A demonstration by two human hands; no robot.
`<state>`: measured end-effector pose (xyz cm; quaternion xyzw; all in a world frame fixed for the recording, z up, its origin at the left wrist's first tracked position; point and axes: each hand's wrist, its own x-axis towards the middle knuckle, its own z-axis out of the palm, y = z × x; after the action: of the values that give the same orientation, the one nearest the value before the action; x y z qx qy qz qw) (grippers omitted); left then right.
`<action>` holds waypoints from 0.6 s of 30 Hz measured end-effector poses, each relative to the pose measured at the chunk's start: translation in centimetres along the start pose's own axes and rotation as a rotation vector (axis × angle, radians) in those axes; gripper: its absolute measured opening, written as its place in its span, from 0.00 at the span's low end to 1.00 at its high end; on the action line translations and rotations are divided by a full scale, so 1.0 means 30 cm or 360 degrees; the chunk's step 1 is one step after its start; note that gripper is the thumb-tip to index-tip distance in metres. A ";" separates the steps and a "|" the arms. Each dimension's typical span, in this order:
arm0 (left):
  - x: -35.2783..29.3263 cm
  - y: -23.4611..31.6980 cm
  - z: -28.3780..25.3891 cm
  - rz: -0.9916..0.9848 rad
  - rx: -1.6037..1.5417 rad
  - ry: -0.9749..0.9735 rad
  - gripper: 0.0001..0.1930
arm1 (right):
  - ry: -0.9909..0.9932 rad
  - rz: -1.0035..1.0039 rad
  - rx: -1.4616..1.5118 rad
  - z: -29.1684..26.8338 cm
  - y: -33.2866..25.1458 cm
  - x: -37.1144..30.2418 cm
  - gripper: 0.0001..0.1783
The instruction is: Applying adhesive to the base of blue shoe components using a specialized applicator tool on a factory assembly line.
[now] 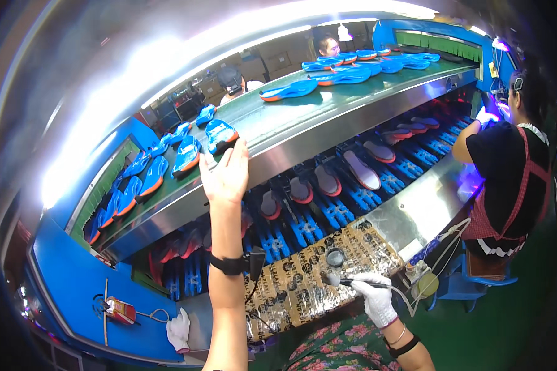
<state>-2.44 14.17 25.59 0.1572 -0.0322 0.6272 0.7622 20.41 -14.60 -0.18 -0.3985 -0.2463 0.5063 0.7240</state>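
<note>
My bare left hand (227,175) reaches up to the near edge of the upper conveyor belt (278,117). Its fingers are stretched out, with the fingertips right by a blue and orange shoe sole (220,135); whether they touch it I cannot tell. Another such sole (186,156) lies just left of the thumb. In a white glove, my right hand (376,298) is closed round a dark-handled brush (353,282) with a pale hose trailing from it. The brush tip hovers over a worktop covered in brown printed tape (303,290), just below a small round dish (335,257).
Below the belt, a lower rack (303,229) carries pale soles on blue holders. More blue soles (346,74) lie along the upper belt. At right a co-worker (507,161) sits at the line; others are beyond it. A loose white glove (179,331) lies at lower left.
</note>
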 end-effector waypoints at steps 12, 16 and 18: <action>0.491 -0.533 0.075 0.0622 0.3211 -0.0756 0.43 | 0.0226 -0.0042 0.0145 -0.080 -0.028 0.072 0.09; 0.715 -0.638 0.181 0.0176 0.4236 -0.1089 0.44 | 0.0289 -0.0029 0.0221 -0.123 -0.054 0.094 0.09; 0.779 -0.679 0.228 -0.0124 0.4546 -0.1016 0.42 | 0.0305 0.0010 0.0215 -0.166 -0.049 0.107 0.09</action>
<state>23.17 31.04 33.79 0.8929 0.4439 0.0439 -0.0616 26.16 -13.51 -1.91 -0.3961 -0.1402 0.4837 0.7678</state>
